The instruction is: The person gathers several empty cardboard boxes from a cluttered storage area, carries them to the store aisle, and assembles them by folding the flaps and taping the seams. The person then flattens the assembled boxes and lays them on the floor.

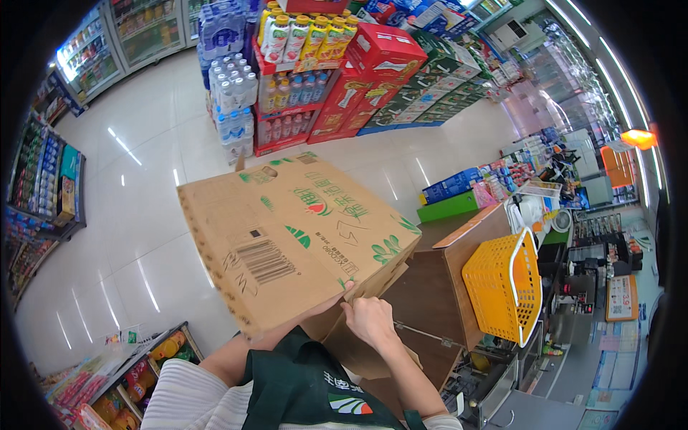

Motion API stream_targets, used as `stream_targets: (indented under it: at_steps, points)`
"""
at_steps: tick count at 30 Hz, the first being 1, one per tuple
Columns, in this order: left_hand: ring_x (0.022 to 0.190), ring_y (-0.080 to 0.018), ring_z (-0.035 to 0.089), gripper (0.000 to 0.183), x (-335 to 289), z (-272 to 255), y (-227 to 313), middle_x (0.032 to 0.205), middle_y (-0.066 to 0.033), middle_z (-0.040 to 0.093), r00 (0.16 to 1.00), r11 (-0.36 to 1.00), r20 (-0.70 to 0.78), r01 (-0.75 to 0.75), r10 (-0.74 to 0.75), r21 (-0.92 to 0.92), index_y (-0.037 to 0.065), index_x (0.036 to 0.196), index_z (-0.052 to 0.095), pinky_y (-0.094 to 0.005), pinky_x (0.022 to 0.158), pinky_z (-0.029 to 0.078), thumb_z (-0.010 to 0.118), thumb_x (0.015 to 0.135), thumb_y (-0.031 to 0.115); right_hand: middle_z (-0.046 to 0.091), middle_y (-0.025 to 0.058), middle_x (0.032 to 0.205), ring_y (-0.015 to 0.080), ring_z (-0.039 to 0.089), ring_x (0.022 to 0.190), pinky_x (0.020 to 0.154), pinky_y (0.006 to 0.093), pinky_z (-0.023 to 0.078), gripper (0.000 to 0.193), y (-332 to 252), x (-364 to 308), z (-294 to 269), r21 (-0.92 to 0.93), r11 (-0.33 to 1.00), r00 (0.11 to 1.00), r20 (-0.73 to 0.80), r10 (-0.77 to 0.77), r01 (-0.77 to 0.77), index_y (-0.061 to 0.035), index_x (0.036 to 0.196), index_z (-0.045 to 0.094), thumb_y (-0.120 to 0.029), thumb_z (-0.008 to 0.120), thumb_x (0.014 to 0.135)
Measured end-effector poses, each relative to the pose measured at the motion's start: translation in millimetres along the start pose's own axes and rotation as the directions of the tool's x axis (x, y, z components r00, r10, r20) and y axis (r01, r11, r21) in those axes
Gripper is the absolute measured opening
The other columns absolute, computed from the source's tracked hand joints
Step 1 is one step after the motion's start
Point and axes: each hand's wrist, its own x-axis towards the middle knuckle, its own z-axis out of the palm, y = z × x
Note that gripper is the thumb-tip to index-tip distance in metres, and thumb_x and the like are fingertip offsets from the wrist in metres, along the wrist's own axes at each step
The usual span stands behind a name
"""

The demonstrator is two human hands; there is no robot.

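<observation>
Left of the yellow shopping basket (502,290) was the cardboard carton (308,233), held at its near edge by the fingers of the right hand (370,320). The left hand (349,285) was mostly hidden; I could not tell its grip. A brown wooden panel (430,290) stood between basket and carton; bottled drinks (308,37) stood beyond the basket, leftwards.

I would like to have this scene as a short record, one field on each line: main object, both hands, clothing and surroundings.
Main object: brown cardboard box with green print and a barcode
Right hand: at the box's near right corner, fingers curled; exact grip unclear
Left hand: mostly or fully hidden by the box
Clothing: dark green apron, striped sleeves
To the right: yellow basket
Ahead: drink bottles, red cartons
</observation>
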Motion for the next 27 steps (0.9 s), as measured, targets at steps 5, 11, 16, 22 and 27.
stream_targets:
  at_steps: [5,11,16,22,27]
  points:
    - [0.1,-0.0221,0.059,0.042,-11.2,-11.6,7.5,0.11,-0.0111,0.064,0.976,0.932,-0.024,-0.197,0.214,0.305,0.007,0.115,0.061,-0.0357,0.087,0.046,0.061,0.09,0.04,0.061,0.0258,0.063,0.0387,0.065,0.063,0.063,0.0459,0.052,0.039,2.3,-5.6,-3.5,-0.015,0.999,1.0,0.014,-0.028,0.029,0.0036,0.066,0.066,-0.029,0.059,0.086]
    - [0.101,-0.0215,0.059,0.042,-17.4,-13.9,26.2,0.11,-0.0104,0.064,0.964,0.856,0.02,-0.246,0.266,0.456,0.006,0.116,0.061,-0.0354,0.087,0.046,0.061,0.09,0.039,0.062,0.0238,0.062,0.0377,0.064,0.062,0.064,0.0455,0.052,0.04,3.9,-13.4,-12.6,-0.012,0.999,0.998,0.026,-0.049,0.049,0.0028,0.064,0.065,-0.03,0.06,0.086]
    - [0.101,-0.0209,0.058,0.042,-24.6,-15.9,36.0,0.111,-0.0099,0.064,0.954,0.809,0.049,-0.278,0.296,0.517,0.006,0.116,0.06,-0.0352,0.088,0.046,0.061,0.091,0.039,0.063,0.0215,0.062,0.035,0.065,0.062,0.061,0.0427,0.053,0.037,0.4,-16.7,-15.7,-0.078,0.995,0.998,0.001,-0.068,0.068,-0.0001,0.063,0.065,-0.03,0.061,0.084]
    - [0.102,-0.0203,0.058,0.041,-34.3,-19.5,43.1,0.111,-0.0092,0.064,0.941,0.771,0.079,-0.315,0.328,0.553,0.006,0.117,0.06,-0.0349,0.088,0.045,0.06,0.091,0.038,0.066,0.0147,0.064,0.0302,0.067,0.061,0.079,0.0492,0.049,0.031,-22.8,-18.4,12.0,-0.285,0.923,0.958,-0.195,0.209,-0.259,-0.0055,0.065,0.068,-0.027,0.058,0.084]
    - [0.103,-0.0198,0.058,0.041,-42.5,-19.3,49.0,0.112,-0.0086,0.063,0.935,0.749,0.099,-0.334,0.341,0.572,0.006,0.118,0.059,-0.0347,0.089,0.045,0.06,0.091,0.037,0.067,0.0145,0.066,0.0305,0.068,0.062,0.089,0.0511,0.043,0.029,-28.4,-20.4,28.6,-0.205,0.919,0.929,-0.234,0.288,-0.336,-0.0066,0.069,0.07,-0.022,0.052,0.086]
